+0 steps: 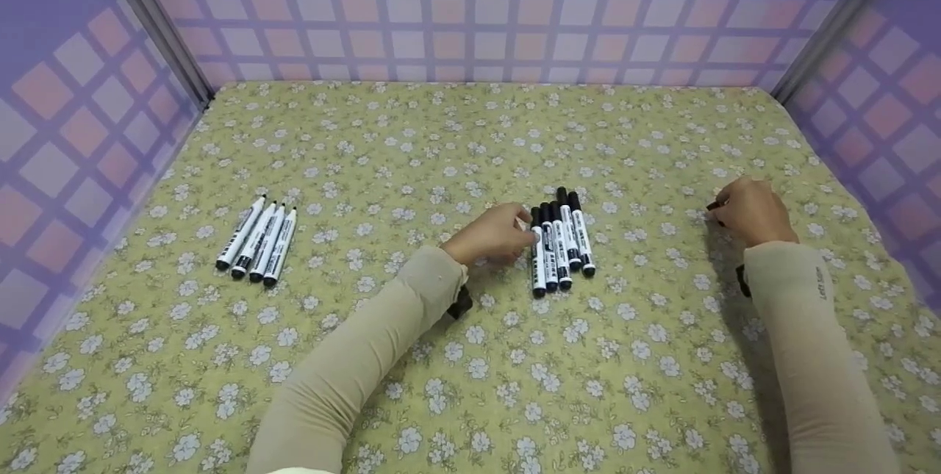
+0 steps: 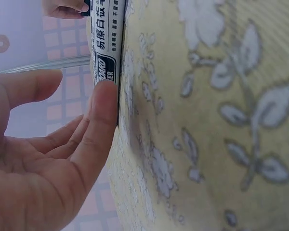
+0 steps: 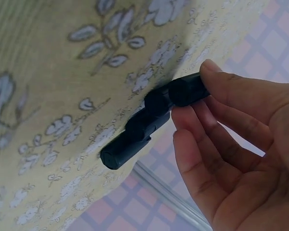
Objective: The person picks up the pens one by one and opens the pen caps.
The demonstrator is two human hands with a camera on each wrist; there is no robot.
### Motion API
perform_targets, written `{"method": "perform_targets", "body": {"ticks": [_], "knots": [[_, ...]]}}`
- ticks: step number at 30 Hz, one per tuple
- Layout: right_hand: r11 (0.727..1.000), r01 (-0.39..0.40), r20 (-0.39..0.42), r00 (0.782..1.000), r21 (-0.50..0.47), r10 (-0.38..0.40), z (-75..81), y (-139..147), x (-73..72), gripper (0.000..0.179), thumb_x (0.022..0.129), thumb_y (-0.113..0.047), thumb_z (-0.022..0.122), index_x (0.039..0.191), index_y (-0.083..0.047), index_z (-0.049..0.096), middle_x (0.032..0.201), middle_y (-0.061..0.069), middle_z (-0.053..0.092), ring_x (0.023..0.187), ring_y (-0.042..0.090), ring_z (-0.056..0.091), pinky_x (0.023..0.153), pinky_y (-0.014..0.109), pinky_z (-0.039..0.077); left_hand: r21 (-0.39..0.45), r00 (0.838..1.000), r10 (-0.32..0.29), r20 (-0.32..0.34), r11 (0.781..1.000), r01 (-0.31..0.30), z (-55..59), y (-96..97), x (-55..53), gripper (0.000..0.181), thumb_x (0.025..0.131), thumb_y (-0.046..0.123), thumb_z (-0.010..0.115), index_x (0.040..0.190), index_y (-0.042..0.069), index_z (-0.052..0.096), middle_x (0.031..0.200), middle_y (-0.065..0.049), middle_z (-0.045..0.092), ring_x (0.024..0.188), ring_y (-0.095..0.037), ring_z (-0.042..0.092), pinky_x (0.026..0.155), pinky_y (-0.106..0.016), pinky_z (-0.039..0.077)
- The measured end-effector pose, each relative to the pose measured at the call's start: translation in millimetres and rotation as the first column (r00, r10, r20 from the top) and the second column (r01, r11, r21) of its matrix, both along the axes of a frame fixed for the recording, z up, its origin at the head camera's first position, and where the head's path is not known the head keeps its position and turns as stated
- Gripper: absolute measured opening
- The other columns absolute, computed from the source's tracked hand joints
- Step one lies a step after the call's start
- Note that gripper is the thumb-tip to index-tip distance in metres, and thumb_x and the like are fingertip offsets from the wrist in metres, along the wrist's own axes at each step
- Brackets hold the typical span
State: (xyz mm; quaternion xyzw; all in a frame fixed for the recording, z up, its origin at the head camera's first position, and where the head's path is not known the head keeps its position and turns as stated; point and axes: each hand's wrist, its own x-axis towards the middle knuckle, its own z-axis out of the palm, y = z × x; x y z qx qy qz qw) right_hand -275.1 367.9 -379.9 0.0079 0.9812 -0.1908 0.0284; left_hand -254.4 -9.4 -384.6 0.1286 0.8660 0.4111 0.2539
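Note:
Several whiteboard markers (image 1: 539,261) with white barrels and black caps lie side by side at mid-table. My left hand (image 1: 494,234) is at the left side of this row. In the left wrist view a fingertip touches the printed barrel of a marker (image 2: 106,38), while the thumb stands apart from it. Farther right, my right hand (image 1: 753,211) pinches a black marker cap (image 3: 185,91) between thumb and fingers, low over the cloth. More black caps (image 3: 121,151) lie in a slanting row beside it, mostly hidden by the hand in the head view.
Several uncapped markers (image 1: 273,246) lie in a group on the left, their dark tips pointing away. A flowered yellow-green cloth (image 1: 412,136) covers the table. Purple checked walls (image 1: 470,11) stand at the back and both sides, with grey metal posts (image 1: 158,26) at the corners.

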Motion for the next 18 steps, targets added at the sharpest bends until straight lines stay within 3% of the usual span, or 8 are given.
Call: {"method": "perform_targets", "body": {"ticks": [8, 14, 18], "knots": [[1.000, -0.002, 0.008, 1.000, 0.001, 0.002, -1.5, 1.9, 0.5, 0.017, 0.089, -0.003, 0.064, 0.099, 0.009, 0.071, 0.099, 0.032, 0.066, 0.074, 0.035, 0.065, 0.059, 0.043, 0.051, -0.013, 1.000, 0.002, 0.009, 1.000, -0.002, -0.5, 4.5, -0.4, 0.051, 0.094, 0.025, 0.059, 0.138, 0.004, 0.044, 0.124, -0.011, 0.056, 0.079, -0.018, 0.064, 0.070, -0.030, 0.055], [1.000, 0.003, 0.008, 1.000, 0.000, -0.003, 0.1, 1.0, 1.3, 0.019, 0.090, -0.005, 0.063, 0.100, 0.009, 0.070, 0.099, 0.033, 0.065, 0.074, 0.035, 0.065, 0.059, 0.043, 0.050, -0.015, 0.999, 0.029, 0.016, 0.999, -0.028, -1.4, 6.4, 0.4, 0.052, 0.093, 0.026, 0.060, 0.138, 0.005, 0.043, 0.112, -0.008, 0.059, 0.069, -0.017, 0.061, 0.066, -0.031, 0.053], [1.000, 0.000, -0.013, 1.000, 0.007, 0.000, 1.0, -0.2, 2.3, 0.021, 0.091, -0.006, 0.062, 0.103, 0.009, 0.070, 0.102, 0.033, 0.065, 0.078, 0.039, 0.065, 0.061, 0.047, 0.051, -0.003, 0.997, 0.057, 0.054, 0.998, -0.056, -2.0, 8.4, -0.4, 0.056, 0.093, 0.025, 0.060, 0.141, 0.004, 0.038, 0.102, -0.005, 0.057, 0.060, -0.013, 0.055, 0.061, -0.029, 0.052]]}}
